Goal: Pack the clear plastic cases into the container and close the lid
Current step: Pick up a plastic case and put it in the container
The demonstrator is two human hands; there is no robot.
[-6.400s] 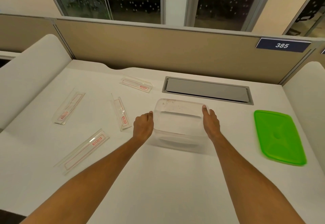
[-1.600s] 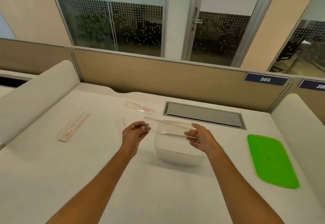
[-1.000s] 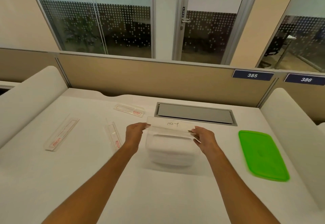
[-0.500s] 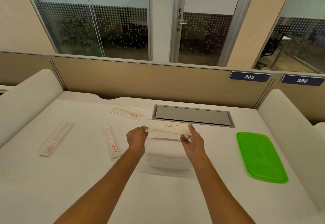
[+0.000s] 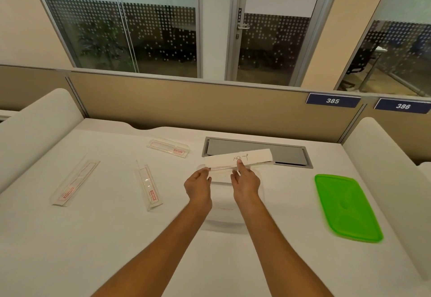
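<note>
A long clear plastic case [image 5: 254,158] with a white paper insert is held level above the clear container [image 5: 229,219], which stands on the desk below my hands. My left hand [image 5: 198,185] grips the case's left end. My right hand [image 5: 245,180] holds its middle, index finger on top. Three more clear cases with red labels lie on the desk: one at the far left [image 5: 74,183], one left of my hands [image 5: 149,184] and one further back [image 5: 168,148]. The green lid [image 5: 346,206] lies flat to the right.
A grey cable hatch [image 5: 286,153] is set into the desk behind the container. Tan partition panels [image 5: 186,105] close the back, and white padded dividers [image 5: 384,170] flank both sides of the white desk [image 5: 93,238].
My right hand has slid from the case's right end toward its middle. The case has stayed above the container, and the three other cases and the lid lie where they were.
</note>
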